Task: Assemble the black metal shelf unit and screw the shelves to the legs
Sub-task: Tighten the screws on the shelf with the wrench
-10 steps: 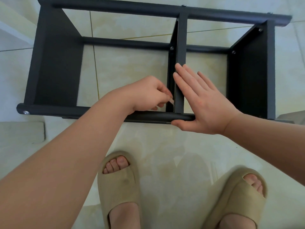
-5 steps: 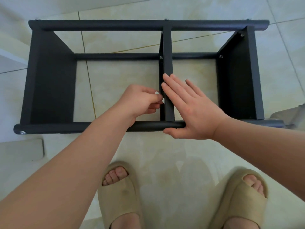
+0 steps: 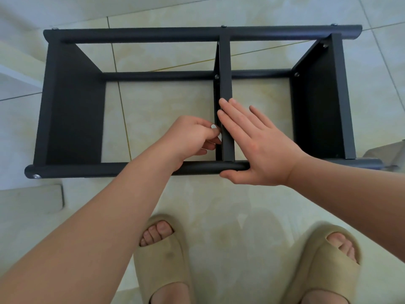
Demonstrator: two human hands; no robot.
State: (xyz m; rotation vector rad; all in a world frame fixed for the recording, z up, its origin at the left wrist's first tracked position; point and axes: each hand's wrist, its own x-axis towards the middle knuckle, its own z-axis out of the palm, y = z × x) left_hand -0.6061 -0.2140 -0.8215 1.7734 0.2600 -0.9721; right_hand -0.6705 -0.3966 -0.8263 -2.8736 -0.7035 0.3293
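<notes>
The black metal shelf unit (image 3: 72, 110) lies on its side on the tiled floor, its legs running left to right. My right hand (image 3: 254, 148) lies flat with straight fingers on the edge of the middle shelf (image 3: 225, 84). Its thumb sits under the near leg (image 3: 109, 170). My left hand (image 3: 192, 137) reaches over that leg with fingers curled. Its fingertips pinch together against the left face of the middle shelf. Whatever small part they hold is hidden. Screw heads (image 3: 216, 76) show where the shelves meet the far lower leg.
My two feet in beige slides (image 3: 162, 260) stand just in front of the unit. A pale flat slab (image 3: 30, 200) lies on the floor at the left. A grey object (image 3: 392, 150) pokes in at the right edge.
The view has tilted, so the whole unit now sits lower in frame. My right hand stays flat on the middle shelf. My left fingertips have shifted slightly along its left face.
</notes>
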